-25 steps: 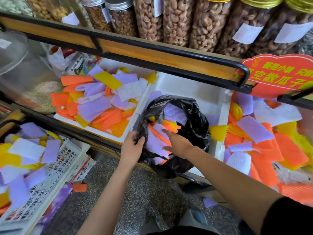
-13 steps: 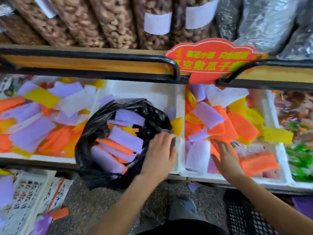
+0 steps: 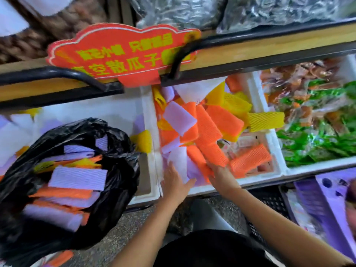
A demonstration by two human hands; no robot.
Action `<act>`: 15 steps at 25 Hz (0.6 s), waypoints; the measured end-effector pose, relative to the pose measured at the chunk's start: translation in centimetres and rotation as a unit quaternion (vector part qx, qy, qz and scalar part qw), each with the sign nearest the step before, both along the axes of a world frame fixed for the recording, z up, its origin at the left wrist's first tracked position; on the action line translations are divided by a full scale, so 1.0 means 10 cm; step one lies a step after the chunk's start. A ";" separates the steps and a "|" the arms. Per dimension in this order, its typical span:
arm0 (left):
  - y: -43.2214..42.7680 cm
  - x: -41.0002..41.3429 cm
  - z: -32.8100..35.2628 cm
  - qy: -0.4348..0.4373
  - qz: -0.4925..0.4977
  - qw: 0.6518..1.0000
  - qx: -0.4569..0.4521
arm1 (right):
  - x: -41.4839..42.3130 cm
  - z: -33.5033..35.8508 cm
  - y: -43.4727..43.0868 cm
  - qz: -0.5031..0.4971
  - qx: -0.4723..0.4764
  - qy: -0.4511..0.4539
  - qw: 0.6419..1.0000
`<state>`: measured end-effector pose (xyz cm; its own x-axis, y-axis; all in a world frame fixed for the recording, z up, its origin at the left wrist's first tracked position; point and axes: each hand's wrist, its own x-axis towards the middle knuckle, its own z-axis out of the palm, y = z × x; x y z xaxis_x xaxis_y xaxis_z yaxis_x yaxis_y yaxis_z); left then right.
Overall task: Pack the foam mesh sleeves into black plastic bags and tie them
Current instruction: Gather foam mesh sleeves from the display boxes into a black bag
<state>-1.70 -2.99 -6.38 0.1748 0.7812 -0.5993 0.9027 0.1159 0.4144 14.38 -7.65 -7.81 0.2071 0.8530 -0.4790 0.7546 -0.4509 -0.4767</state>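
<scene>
An open black plastic bag sits at the lower left, half filled with purple, orange and yellow foam mesh sleeves; neither hand holds it. To its right a white foam box holds a loose pile of orange, yellow, white and purple sleeves. Both hands reach into the near end of that box. My left hand lies flat on a white sleeve with the thumb spread. My right hand touches the orange sleeves beside it, its fingertips partly hidden under them.
A wooden shelf edge with a black rail and a red sign overhang the boxes. Packaged snacks fill the box at right. A purple box and a black crate stand on the floor at lower right.
My left hand let go of the bag's rim and moved right into the sleeve box beside my right hand. The view swung right, leaving the bag at the left edge.
</scene>
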 end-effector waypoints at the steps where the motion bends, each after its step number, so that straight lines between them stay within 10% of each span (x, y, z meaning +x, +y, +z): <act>1: 0.00 0.03 -0.01 0.025 0.012 0.999 0.019 | 0.05 0.05 -0.01 -0.020 0.019 0.007 1.000; 8: 0.11 -0.11 0.14 -0.127 0.199 0.967 0.091 | 0.69 0.46 -0.30 -0.081 0.096 0.068 0.990; 15: -0.27 0.17 0.52 -0.338 0.219 0.905 -0.135 | 0.11 0.74 -0.40 0.012 0.165 0.187 0.968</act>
